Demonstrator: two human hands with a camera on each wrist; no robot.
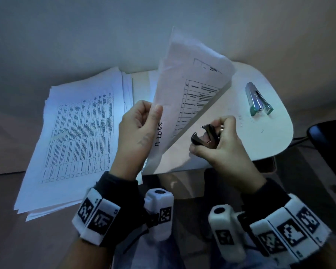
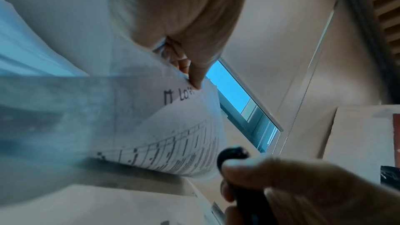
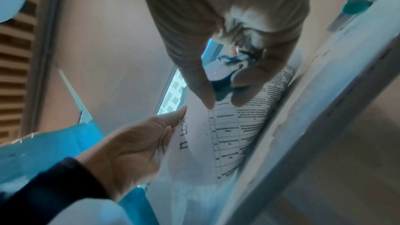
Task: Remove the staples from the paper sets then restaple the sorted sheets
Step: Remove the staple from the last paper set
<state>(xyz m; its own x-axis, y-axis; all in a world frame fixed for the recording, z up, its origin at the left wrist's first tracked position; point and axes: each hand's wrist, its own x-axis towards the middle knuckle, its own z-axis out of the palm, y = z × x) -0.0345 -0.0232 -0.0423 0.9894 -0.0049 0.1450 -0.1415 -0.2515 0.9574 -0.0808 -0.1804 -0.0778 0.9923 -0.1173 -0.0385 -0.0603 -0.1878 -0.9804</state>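
Observation:
My left hand [image 1: 142, 125] pinches the near corner of a paper set [image 1: 184, 94] and holds it raised above the table; handwriting shows by the thumb. The same set [image 2: 173, 126] fills the left wrist view, with the thumb [image 2: 194, 67] on its edge. My right hand [image 1: 215, 140] grips a black claw staple remover [image 1: 204, 135], its jaws apart and pointing left, close to the sheets' lower edge. The right wrist view shows the remover [image 3: 225, 85] between thumb and finger, just in front of the printed table on the set [image 3: 236, 126]. A silver stapler [image 1: 258, 100] lies at the back right.
A thick stack of printed sheets [image 1: 74, 136] lies on the left. The small white rounded table [image 1: 270, 133] carries the stapler and a few loose staples [image 1: 241, 119]. A dark chair [image 1: 330, 144] stands at the right edge.

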